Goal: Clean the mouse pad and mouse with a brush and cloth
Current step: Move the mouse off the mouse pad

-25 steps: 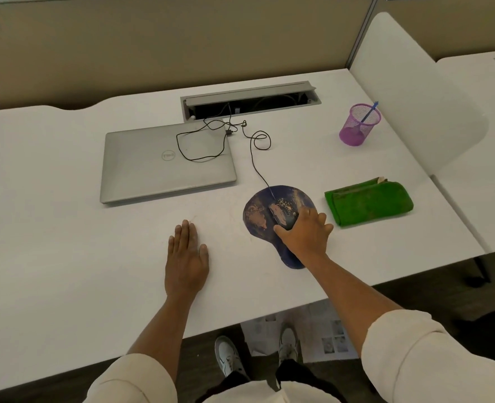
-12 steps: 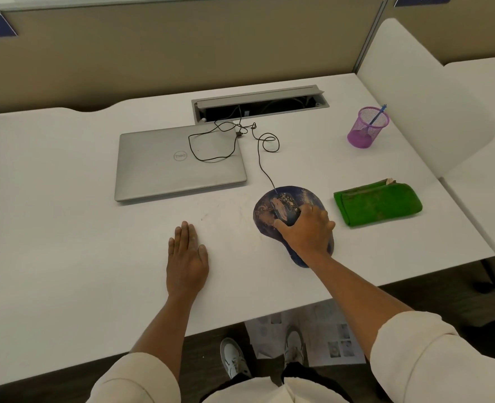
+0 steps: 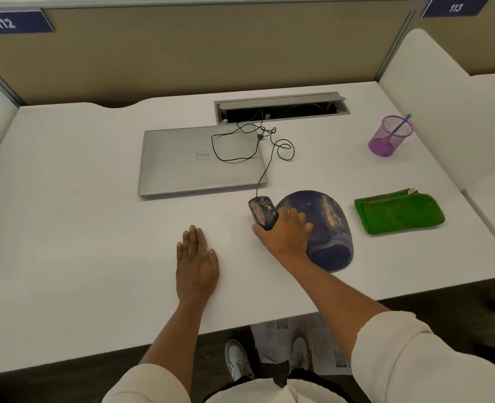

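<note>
The right hand [image 3: 285, 231] curls round the dark, speckled mouse [image 3: 263, 212], thumb on its near left side, fingers over its right; the mouse sits at the left edge of the blue mouse pad [image 3: 324, 222], whether on the pad or on the white worktop [image 3: 80, 216] I cannot tell; its black cable [image 3: 265, 158] runs back in loops across the lid of the closed silver laptop [image 3: 199, 161] to the open cable box [image 3: 281, 107]. The left hand [image 3: 196, 263] lies flat on the worktop, fingers straight and together, well apart from the mouse. A folded green cloth [image 3: 398, 212] lies just right of the pad; farther back stands a purple mesh cup [image 3: 390, 136] with 1 blue stick [image 3: 401, 125] leaning in it; no bristles show.
</note>
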A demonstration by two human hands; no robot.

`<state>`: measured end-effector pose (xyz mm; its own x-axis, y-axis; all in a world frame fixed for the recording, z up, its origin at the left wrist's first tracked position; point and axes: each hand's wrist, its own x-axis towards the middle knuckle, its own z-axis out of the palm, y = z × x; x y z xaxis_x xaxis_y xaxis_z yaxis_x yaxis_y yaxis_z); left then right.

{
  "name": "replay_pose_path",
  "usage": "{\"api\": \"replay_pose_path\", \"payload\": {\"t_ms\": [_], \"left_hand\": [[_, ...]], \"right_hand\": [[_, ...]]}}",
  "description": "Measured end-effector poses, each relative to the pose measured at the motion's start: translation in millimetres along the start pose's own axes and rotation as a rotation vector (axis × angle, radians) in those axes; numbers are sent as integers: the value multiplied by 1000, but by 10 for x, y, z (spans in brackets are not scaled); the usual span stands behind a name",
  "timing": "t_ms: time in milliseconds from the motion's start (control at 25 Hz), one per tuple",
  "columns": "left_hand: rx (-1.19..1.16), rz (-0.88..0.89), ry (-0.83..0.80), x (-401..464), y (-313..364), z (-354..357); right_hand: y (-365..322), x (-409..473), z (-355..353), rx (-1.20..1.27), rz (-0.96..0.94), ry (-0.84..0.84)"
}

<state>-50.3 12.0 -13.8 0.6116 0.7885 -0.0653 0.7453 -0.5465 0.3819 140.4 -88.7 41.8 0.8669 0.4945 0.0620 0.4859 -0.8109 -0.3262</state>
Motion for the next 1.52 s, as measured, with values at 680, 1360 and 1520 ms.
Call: {"api": "replay_pose_path", "payload": {"t_ms": [680, 1360, 1520], "left_hand": [[-9, -16, 0, 11, -13, 24], [-19, -15, 5, 8, -36, 48], [-56, -12, 8, 16, -47, 37]], "right_hand": [[-471, -260, 350, -35, 20, -62], [-529, -350, 274, 49, -45, -74], [-270, -323, 133, 6, -36, -18]]}}
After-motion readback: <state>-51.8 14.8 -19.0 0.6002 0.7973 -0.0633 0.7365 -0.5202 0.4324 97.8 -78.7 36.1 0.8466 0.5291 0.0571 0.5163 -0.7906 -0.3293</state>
